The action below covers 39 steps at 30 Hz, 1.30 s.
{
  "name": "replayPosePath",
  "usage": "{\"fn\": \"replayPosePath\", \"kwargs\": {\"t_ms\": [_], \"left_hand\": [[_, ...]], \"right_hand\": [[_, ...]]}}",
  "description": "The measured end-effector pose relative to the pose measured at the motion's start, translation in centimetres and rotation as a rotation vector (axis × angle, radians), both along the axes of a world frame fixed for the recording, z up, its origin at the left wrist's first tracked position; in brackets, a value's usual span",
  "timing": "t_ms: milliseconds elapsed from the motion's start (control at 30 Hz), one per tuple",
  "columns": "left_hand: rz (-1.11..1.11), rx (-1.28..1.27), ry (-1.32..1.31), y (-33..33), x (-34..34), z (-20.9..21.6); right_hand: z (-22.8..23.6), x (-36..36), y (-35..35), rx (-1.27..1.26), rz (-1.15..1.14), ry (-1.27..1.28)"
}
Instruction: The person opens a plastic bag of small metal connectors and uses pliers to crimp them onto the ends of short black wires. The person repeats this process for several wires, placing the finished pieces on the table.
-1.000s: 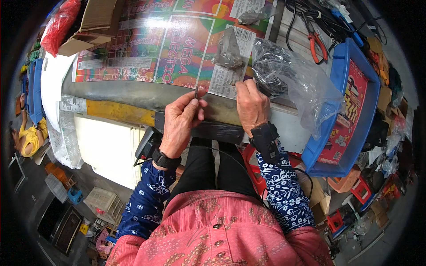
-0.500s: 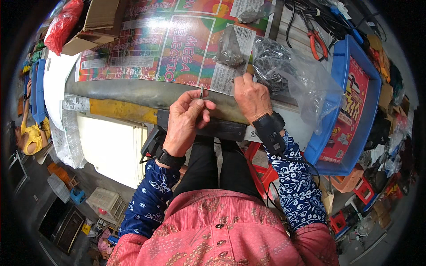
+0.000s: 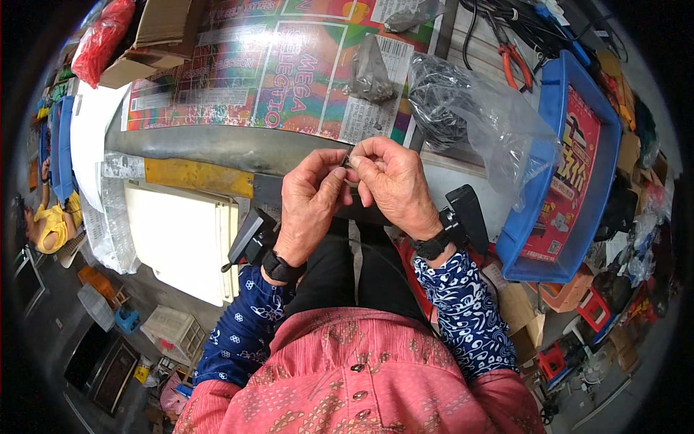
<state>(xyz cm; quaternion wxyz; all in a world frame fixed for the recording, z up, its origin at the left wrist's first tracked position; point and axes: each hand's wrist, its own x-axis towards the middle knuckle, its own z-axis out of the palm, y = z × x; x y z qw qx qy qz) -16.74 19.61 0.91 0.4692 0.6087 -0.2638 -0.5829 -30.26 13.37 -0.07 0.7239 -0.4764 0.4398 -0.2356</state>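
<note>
My left hand [image 3: 309, 199] and my right hand [image 3: 394, 181] meet above the near edge of the worktop, fingertips almost touching. Between thumb and forefinger the left pinches a small, thin metal piece [image 3: 346, 162], mostly covered by fingers. My right hand pinches at the same spot; anything separate in it is too small to make out. Just beyond them lies a printed colourful sheet [image 3: 238, 90]. On it rest a small plastic bag of grey parts [image 3: 371, 72] and another grey bag [image 3: 413, 17]. A larger clear bag of dark parts [image 3: 437, 105] lies right of the sheet.
On the right stands a blue tray [image 3: 531, 270] with a red printed sheet inside. Red-handled pliers [image 3: 515, 65] lie among black cables behind it. A cardboard box [image 3: 155, 43] and a red bag [image 3: 103, 45] are at far left. Cream panels [image 3: 177, 239] stand nearer. Another person in yellow [image 3: 54, 228] is far left.
My right hand has come from beside the grey bag, left and nearer, to meet the left hand's fingertips. The left has shifted slightly, still pinching the small metal piece.
</note>
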Motion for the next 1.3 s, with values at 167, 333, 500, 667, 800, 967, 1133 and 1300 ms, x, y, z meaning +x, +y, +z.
{"fn": "replayPosePath", "kwargs": {"t_ms": [167,333,500,667,800,967,1133,1300], "left_hand": [[-0.004,-0.015,-0.046,0.1,-0.1,0.2],[-0.001,-0.011,-0.055,0.3,-0.2,0.1],[-0.007,-0.050,-0.159,0.5,-0.3,-0.3],[-0.026,-0.111,-0.396,0.8,-0.4,-0.7],[-0.037,-0.185,-0.512,0.8,-0.4,-0.8],[-0.033,-0.251,-0.607,0.5,-0.4,-0.8],[-0.007,-0.197,-0.500,0.5,-0.7,-0.7],[-0.017,-0.207,-0.612,0.3,-1.1,-0.8]], "right_hand": [[-0.1,-0.2,0.1,0.025,-0.035,-0.040],[-0.2,-0.4,0.0,0.029,-0.025,-0.057],[-0.1,-0.6,-0.2,0.096,-0.005,-0.084],[-0.3,-0.7,-0.5,0.197,-0.007,-0.111],[-0.5,-0.8,-0.5,0.273,-0.034,-0.155],[-0.6,-0.8,-0.2,0.363,-0.100,-0.233],[-0.6,-0.6,0.2,0.369,-0.151,-0.244],[-0.7,-0.3,0.6,0.290,-0.188,-0.210]]}}
